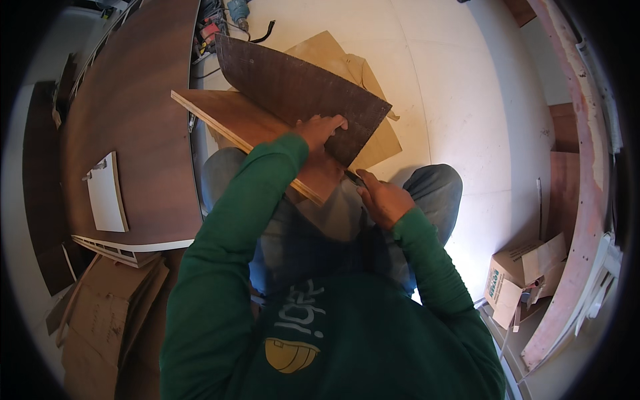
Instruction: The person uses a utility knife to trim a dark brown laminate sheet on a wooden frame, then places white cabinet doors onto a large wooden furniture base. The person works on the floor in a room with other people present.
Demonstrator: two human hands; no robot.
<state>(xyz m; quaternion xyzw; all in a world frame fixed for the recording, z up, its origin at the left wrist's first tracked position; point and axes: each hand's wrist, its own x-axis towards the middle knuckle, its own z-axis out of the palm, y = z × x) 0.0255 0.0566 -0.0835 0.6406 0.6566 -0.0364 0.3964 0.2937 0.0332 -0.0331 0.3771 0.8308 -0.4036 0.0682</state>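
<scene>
floor: pale | on it: brown cardboard, blue power tool

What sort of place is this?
Probably a makeshift carpentry workspace, perhaps a room being fitted out: a plywood board and a dark brown panel sit at an angle, and a teal power tool lies on the pale floor.

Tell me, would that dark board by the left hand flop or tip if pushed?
The dark board would probably stay stiff, since it looks flat without sagging. It might tip, since it seems to stand on edge.
</scene>
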